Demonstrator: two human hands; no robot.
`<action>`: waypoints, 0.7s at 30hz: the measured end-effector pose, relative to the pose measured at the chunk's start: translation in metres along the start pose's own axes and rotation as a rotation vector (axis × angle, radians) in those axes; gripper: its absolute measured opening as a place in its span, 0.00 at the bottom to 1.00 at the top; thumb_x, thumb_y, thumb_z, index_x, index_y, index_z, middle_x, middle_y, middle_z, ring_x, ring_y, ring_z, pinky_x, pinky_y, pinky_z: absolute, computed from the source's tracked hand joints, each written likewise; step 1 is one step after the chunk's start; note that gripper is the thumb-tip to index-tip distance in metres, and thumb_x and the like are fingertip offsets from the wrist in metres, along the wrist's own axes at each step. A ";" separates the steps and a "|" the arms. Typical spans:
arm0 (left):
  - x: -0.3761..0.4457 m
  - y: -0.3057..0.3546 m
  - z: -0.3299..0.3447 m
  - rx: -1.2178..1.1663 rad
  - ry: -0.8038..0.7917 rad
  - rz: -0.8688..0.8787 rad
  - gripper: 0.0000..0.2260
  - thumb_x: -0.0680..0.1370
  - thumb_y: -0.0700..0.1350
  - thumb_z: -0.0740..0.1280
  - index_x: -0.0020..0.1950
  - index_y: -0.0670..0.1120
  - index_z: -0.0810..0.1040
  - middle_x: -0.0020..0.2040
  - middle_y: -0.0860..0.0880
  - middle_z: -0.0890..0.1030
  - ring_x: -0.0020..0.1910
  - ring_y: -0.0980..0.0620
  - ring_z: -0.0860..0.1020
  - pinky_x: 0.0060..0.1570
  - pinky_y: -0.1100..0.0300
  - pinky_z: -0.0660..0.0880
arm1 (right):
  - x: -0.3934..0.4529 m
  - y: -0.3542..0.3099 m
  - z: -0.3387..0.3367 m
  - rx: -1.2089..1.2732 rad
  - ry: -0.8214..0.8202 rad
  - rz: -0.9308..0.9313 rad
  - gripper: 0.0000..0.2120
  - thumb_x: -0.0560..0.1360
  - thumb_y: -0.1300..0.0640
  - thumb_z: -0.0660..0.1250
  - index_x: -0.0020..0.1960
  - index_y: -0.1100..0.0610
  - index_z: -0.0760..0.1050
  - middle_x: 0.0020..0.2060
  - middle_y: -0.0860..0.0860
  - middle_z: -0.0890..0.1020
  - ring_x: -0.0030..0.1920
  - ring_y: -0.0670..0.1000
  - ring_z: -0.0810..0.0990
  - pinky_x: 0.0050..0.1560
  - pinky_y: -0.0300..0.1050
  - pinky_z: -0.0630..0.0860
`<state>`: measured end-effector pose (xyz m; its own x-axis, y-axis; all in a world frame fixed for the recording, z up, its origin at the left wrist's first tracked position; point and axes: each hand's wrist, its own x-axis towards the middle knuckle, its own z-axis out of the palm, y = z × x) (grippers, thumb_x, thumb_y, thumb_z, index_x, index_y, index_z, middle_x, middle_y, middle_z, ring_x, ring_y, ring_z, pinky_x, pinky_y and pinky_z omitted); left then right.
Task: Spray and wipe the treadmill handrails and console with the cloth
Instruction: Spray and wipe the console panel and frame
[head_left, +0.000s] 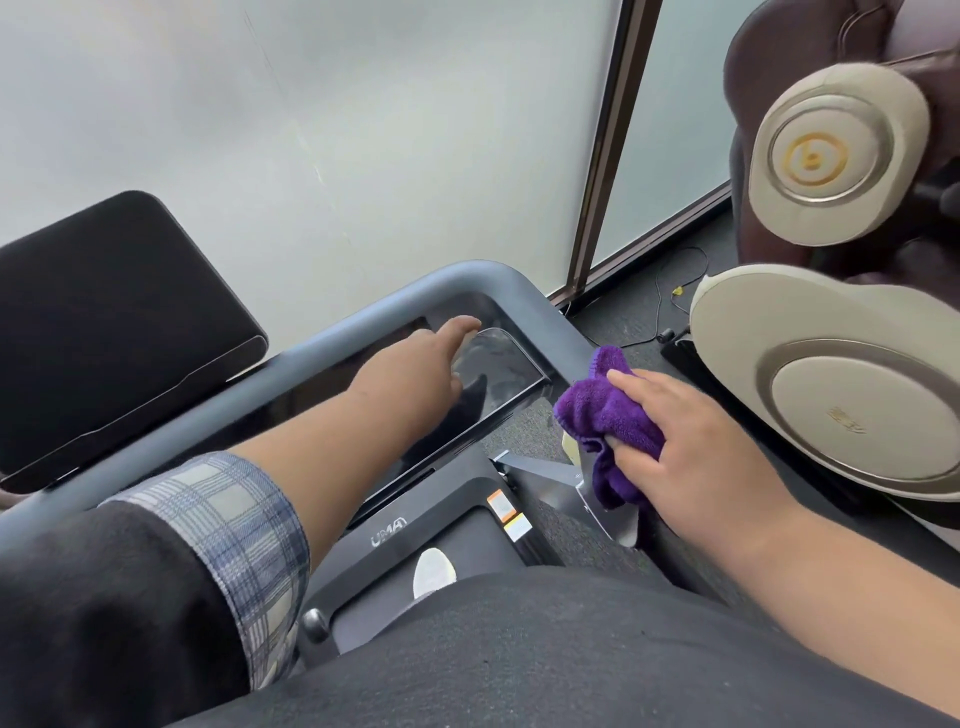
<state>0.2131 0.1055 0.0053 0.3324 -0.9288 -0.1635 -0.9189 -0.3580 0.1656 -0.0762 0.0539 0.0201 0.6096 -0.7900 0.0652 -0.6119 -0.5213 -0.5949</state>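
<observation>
The treadmill's grey handrail frame (498, 275) curves around a glossy black console panel (498, 358). My left hand (421, 364) reaches forward over the console with its fingers stretched out, fingertips on the panel's far part. My right hand (691, 441) grips a bunched purple cloth (602, 410) at the right handrail, just right of the console's corner. Part of the cloth hangs down below my fingers. No spray bottle is in view.
A black screen (114, 322) stands at the left behind the frame. The treadmill deck (415, 525) with a logo and warning stickers lies below. A massage chair with beige round panels (852, 395) stands close on the right. Cables (670, 306) lie on the dark floor by the frosted glass wall.
</observation>
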 end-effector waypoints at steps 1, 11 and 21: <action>-0.003 -0.001 0.000 -0.029 0.014 -0.008 0.27 0.80 0.49 0.61 0.74 0.65 0.54 0.58 0.47 0.76 0.48 0.43 0.80 0.43 0.51 0.76 | 0.005 0.001 0.003 -0.018 0.010 0.014 0.30 0.73 0.55 0.73 0.73 0.49 0.70 0.69 0.49 0.74 0.69 0.52 0.70 0.73 0.47 0.63; -0.059 -0.021 0.007 -0.354 0.096 -0.031 0.28 0.78 0.52 0.64 0.72 0.71 0.54 0.53 0.57 0.75 0.39 0.58 0.75 0.35 0.62 0.68 | 0.075 -0.013 0.050 -0.608 -0.239 0.161 0.38 0.76 0.37 0.64 0.79 0.50 0.54 0.74 0.55 0.65 0.72 0.56 0.65 0.64 0.57 0.72; -0.059 -0.056 0.003 -0.577 0.191 0.078 0.33 0.78 0.49 0.68 0.73 0.72 0.55 0.58 0.56 0.75 0.52 0.56 0.79 0.52 0.54 0.77 | 0.234 -0.071 0.089 -0.573 -0.340 -0.006 0.27 0.75 0.41 0.68 0.69 0.53 0.66 0.61 0.53 0.74 0.63 0.60 0.73 0.55 0.56 0.73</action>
<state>0.2442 0.1801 0.0026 0.3500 -0.9359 0.0387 -0.6963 -0.2323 0.6791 0.1548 -0.0649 0.0067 0.6812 -0.6899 -0.2450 -0.7220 -0.6884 -0.0694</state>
